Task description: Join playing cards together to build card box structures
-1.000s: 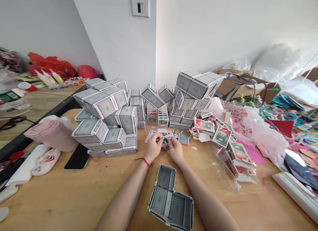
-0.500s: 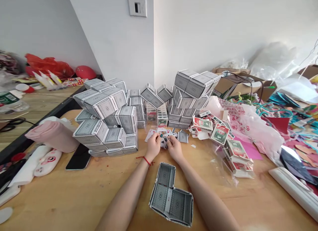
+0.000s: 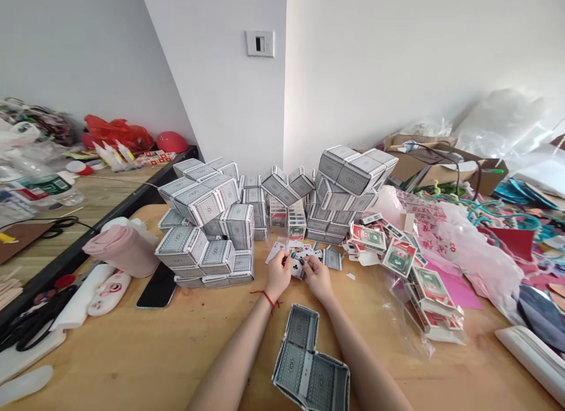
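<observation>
My left hand (image 3: 279, 274) is closed in a pinch, a red string bracelet round its wrist. Opposite it, my right hand (image 3: 318, 277) pinches too, and the fingertips of both nearly meet. They appear to grip one playing card between them, mostly covered by the fingers. Loose playing cards (image 3: 275, 250) lie face up just beyond, and a grey-backed card (image 3: 332, 258) rests right of my right hand. Between my forearms lies an L-shaped open tray made of cards (image 3: 296, 353), its hollow side up.
Stacked blocks built from cards stand left (image 3: 180, 246) and right (image 3: 348, 169), with a V-shaped piece (image 3: 282, 190) bridging between. Red-and-green card boxes (image 3: 399, 257) and plastic bags (image 3: 441, 228) crowd the right. A phone (image 3: 156, 286) and a pink roll (image 3: 119, 249) lie left.
The view has tilted upward and shifted left, so everything sits lower and farther right. Both hands stay pinched together in the same place over the cards.
</observation>
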The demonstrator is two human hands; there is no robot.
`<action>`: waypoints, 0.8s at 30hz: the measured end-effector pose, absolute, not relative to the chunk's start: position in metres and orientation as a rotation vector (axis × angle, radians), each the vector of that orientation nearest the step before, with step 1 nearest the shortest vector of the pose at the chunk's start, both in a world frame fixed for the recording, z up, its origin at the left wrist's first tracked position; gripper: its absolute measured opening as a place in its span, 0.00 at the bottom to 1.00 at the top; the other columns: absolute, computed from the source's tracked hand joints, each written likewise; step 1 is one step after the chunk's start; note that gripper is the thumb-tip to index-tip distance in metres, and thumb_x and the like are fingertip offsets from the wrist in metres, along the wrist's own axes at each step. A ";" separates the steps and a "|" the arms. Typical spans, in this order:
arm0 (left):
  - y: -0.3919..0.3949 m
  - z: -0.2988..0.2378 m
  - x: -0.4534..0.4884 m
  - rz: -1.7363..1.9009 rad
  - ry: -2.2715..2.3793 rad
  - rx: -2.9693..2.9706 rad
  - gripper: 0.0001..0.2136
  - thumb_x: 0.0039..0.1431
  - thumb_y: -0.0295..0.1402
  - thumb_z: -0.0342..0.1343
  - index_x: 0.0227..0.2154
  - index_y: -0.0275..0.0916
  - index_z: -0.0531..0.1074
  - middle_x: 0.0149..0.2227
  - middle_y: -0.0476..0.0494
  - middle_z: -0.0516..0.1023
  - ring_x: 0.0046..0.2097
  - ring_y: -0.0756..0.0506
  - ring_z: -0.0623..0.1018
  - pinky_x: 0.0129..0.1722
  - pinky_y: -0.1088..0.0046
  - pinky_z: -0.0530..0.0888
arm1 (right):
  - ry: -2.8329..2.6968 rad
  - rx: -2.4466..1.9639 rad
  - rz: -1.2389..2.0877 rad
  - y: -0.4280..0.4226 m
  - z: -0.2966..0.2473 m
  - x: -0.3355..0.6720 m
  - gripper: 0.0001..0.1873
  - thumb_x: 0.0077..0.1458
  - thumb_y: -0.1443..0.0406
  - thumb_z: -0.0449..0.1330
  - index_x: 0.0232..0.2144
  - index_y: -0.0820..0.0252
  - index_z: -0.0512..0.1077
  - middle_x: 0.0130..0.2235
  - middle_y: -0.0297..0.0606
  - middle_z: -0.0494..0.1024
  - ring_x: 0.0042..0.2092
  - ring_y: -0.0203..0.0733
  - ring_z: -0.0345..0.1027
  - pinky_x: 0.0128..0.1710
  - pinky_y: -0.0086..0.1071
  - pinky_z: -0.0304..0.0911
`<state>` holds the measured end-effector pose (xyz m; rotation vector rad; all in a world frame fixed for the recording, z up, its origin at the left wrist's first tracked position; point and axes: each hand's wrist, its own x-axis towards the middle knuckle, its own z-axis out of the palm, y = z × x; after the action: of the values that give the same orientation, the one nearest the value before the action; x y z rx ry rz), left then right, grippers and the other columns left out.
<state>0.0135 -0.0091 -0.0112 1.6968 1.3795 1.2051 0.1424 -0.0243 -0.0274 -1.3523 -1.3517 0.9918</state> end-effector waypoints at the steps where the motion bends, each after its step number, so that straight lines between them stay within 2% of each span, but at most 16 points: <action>1: -0.009 -0.011 0.013 1.192 1.373 1.697 0.07 0.54 0.33 0.45 0.24 0.37 0.63 0.25 0.48 0.68 0.29 0.50 0.68 0.29 0.75 0.64 | -1.350 -1.365 0.988 -0.024 -0.027 0.142 0.10 0.49 0.60 0.50 0.28 0.59 0.66 0.22 0.33 0.67 0.25 0.37 0.60 0.25 0.29 0.58; 10: -0.011 -0.006 0.003 1.069 1.298 1.787 0.08 0.54 0.34 0.45 0.25 0.37 0.65 0.25 0.49 0.68 0.28 0.50 0.67 0.29 0.75 0.64 | -1.415 -1.435 0.861 -0.028 -0.020 0.142 0.10 0.48 0.61 0.49 0.29 0.59 0.67 0.26 0.36 0.71 0.29 0.41 0.63 0.29 0.31 0.57; 17: -0.012 -0.003 0.001 1.008 1.324 1.818 0.08 0.54 0.33 0.45 0.24 0.37 0.64 0.23 0.51 0.66 0.26 0.51 0.65 0.26 0.76 0.62 | -1.433 -1.510 0.796 -0.027 -0.023 0.142 0.10 0.49 0.60 0.49 0.27 0.58 0.66 0.25 0.35 0.72 0.28 0.41 0.63 0.28 0.31 0.56; 21: -0.013 -0.003 0.002 0.992 1.322 1.826 0.08 0.53 0.33 0.45 0.24 0.37 0.65 0.22 0.51 0.67 0.25 0.51 0.65 0.26 0.76 0.62 | -1.424 -1.508 0.955 -0.022 -0.027 0.150 0.07 0.46 0.61 0.50 0.26 0.57 0.66 0.22 0.32 0.69 0.25 0.38 0.62 0.25 0.29 0.56; 24: -0.013 -0.004 0.003 0.968 1.293 1.851 0.07 0.53 0.33 0.46 0.24 0.37 0.65 0.22 0.51 0.68 0.26 0.51 0.66 0.27 0.76 0.63 | -1.299 -1.524 1.251 -0.017 -0.029 0.158 0.05 0.44 0.62 0.52 0.26 0.57 0.64 0.17 0.27 0.64 0.18 0.34 0.57 0.19 0.27 0.53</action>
<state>0.0028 -0.0129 -0.0036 1.8514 1.2928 0.9679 0.1577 -0.0175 -0.0288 -1.5243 -1.2989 1.2505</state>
